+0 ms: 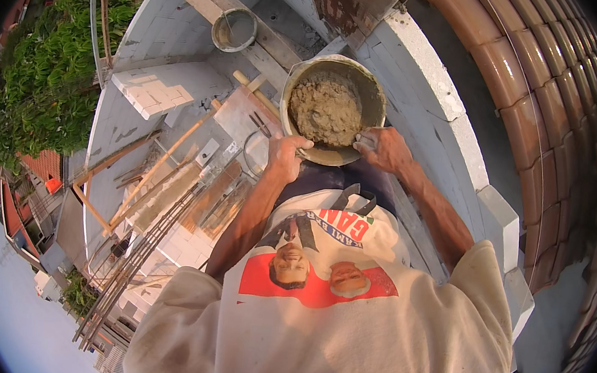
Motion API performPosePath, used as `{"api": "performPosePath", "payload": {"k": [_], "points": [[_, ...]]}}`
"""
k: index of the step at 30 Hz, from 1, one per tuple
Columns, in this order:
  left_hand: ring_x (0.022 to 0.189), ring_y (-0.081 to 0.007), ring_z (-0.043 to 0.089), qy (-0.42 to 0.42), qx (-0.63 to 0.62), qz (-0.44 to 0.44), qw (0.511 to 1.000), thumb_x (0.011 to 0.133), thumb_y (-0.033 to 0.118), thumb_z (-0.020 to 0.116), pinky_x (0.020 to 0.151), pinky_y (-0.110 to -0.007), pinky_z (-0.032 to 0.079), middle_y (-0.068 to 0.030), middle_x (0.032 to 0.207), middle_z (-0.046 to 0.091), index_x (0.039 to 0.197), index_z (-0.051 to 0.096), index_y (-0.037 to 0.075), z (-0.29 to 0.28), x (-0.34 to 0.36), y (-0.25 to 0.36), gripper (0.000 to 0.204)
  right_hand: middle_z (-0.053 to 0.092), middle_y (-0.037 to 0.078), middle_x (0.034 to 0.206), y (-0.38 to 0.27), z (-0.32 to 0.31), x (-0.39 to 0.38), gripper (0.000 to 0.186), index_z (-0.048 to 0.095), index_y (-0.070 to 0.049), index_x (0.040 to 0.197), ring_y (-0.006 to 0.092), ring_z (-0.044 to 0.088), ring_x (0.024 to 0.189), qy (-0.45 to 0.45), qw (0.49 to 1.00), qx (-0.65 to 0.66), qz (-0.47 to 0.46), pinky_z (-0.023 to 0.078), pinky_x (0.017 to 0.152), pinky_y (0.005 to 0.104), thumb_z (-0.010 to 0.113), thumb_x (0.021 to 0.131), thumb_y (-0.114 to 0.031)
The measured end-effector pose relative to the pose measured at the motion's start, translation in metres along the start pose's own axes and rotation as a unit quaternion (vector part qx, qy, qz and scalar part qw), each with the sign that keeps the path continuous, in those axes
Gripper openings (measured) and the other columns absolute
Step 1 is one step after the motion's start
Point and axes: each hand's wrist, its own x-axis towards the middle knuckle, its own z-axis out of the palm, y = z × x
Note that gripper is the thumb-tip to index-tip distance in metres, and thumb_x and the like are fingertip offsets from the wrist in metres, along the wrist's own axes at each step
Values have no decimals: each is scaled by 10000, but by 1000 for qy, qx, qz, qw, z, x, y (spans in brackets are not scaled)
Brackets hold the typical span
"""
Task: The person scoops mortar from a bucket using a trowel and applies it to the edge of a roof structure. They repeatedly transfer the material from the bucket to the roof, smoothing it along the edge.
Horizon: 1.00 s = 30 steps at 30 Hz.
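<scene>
At upper centre, the fingers of our left hand (287, 158) and right hand (386, 150) grasp the bucket (374, 100) by its lower rim; we'd best hold the mortar (326, 108) level.

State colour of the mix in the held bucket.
The mix is brown, best seen in the head view.

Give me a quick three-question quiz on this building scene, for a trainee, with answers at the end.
1. What is in the held bucket?
a) roof tiles
b) wet-looking mortar
c) green leaves

2. True or false: the left hand and the right hand both grip the bucket's rim.

3. Fill in: the glossy brown tiles lie on the ____ side of the picture.

Key: 1. b; 2. true; 3. right.
</scene>
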Motion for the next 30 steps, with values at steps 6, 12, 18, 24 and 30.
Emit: {"api": "performPosePath", "payload": {"k": [6,12,18,24,30], "points": [[819,-297,710,26,-3,-1,1000,773,-66,700,715,-402,581,-146,875,675,920,651,-47,0,8,-4,156,734,269,908,7,-1,-14,388,761,30,1040,451,711,876,83,994,56,-39,571,825,484,735,862,-313],[835,-313,688,28,43,-30,998,776,-90,657,796,-447,591,-148,960,649,1059,592,-13,15,-3,11,301,707,276,858,-23,-47,-55,365,750,37,997,417,684,764,114,987,105,45,544,747,460,695,871,-301],[842,-296,686,10,51,-32,998,770,-44,668,733,-415,574,-142,951,676,1047,656,-17,16,-11,15,278,670,236,770,-24,-114,-87,344,738,34,913,323,609,650,180,969,103,135,501,677,447,649,855,-294],[787,-303,682,28,71,-27,997,769,-44,675,679,-380,562,-125,916,683,1033,665,-16,18,-8,15,266,709,247,818,-57,-198,-67,319,746,40,953,352,692,736,296,949,-19,109,548,758,466,630,816,-223],[858,-322,693,-34,94,22,995,774,-73,661,761,-440,587,-150,958,686,1059,643,-37,-4,14,-6,287,681,209,1003,-74,-204,78,249,660,28,1089,394,683,943,444,846,-295,-27,573,803,495,614,875,-92]]}}
